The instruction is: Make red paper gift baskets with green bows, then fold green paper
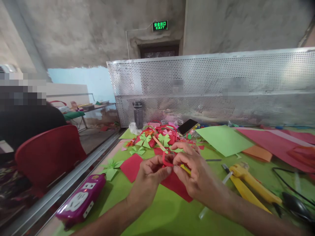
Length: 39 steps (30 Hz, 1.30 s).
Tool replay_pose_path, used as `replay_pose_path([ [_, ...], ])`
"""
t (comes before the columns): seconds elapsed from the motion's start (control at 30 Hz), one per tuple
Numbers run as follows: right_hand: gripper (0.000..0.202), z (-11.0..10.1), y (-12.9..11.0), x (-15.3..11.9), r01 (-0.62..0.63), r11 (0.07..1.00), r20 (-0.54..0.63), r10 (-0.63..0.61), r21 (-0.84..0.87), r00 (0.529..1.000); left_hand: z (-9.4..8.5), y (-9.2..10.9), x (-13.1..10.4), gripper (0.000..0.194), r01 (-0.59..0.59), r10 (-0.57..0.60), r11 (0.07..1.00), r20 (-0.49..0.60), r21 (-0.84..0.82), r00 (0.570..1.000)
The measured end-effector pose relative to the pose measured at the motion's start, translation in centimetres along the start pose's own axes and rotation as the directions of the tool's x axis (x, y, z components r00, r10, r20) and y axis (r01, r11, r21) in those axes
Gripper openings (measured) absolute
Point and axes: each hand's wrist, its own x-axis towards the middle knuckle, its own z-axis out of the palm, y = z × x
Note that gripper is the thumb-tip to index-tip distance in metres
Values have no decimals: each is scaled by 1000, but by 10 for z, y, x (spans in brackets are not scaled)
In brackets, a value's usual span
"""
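A small folded red strip (166,161) is pinched between my two hands, above the green table surface. My left hand (150,175) grips its left side with thumb and fingers. On the right side, my right hand (189,167) pinches the strip between thumb and index finger, its other fingers curled above. Beneath the hands lies a red paper sheet (176,185), partly hidden by the right hand. A second red piece (131,166) lies to the left. Just beyond the hands are green paper flowers (144,140) and a tan stick (159,143).
A purple power strip (81,200) lies at the left table edge. To the right are a yellow glue gun (256,183), green paper (225,140) and red sheets (278,147). A bottle (138,115) and phone (188,126) stand near the perforated screen (209,75). A person sits at far left.
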Motion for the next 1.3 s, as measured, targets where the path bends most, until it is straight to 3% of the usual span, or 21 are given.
replay_pose_path([
  [0.5, 13, -7, 4, 0, 51, 996, -40, -53, -68, 998, -1, 18, 4, 17, -37, 27, 994, -100, -99, 995],
  [0.57, 14, -8, 5, 1, 44, 994, -52, -49, -96, 997, -4, 21, 7, 20, -19, 15, 999, -93, -44, 996],
  [0.63, 15, -7, 7, 3, 48, 987, -90, -62, -152, 994, -7, 28, 9, 23, -36, 51, 993, -128, 115, 991],
  [0.67, 15, -7, 8, 4, 53, 979, -107, -75, -196, 991, -9, 33, 10, 24, -82, 126, 970, -185, 230, 975],
  [0.73, 16, -6, 11, 5, 60, 948, -120, -102, -312, 988, -10, 41, 9, 21, -210, 377, 856, -294, 472, 878],
  [0.8, 17, -4, 13, 5, 71, 895, -83, -120, -440, 989, -9, 45, 5, 17, -304, 577, 701, -262, 645, 774],
  [0.83, 17, -3, 13, 4, 82, 867, -53, -123, -492, 991, -7, 44, 2, 16, -328, 598, 639, -182, 695, 781],
  [0.87, 18, -1, 13, 3, 98, 841, -23, -130, -533, 991, -5, 40, -1, 18, -341, 575, 592, -86, 730, 814],
  [0.93, 19, 3, 12, 0, 132, 806, 14, -152, -577, 988, -2, 28, -6, 25, -383, 471, 536, 110, 752, 875],
  [0.97, 19, 5, 11, -2, 147, 797, 17, -170, -586, 985, 0, 21, -8, 32, -374, 420, 528, 148, 763, 895],
  [1.07, 20, 11, 6, -7, 203, 791, 15, -238, -577, 971, 1, 5, -9, 36, -333, 346, 516, 164, 789, 924],
  [1.17, 21, 13, 2, -8, 277, 799, 56, -294, -533, 954, 1, 4, -5, 24, -334, 339, 501, 174, 799, 925],
  [1.3, 13, -11, 1, 0, 240, 890, 22, -251, -388, 968, -5, 17, 2, 19, -335, 344, 547, 158, 768, 925],
])
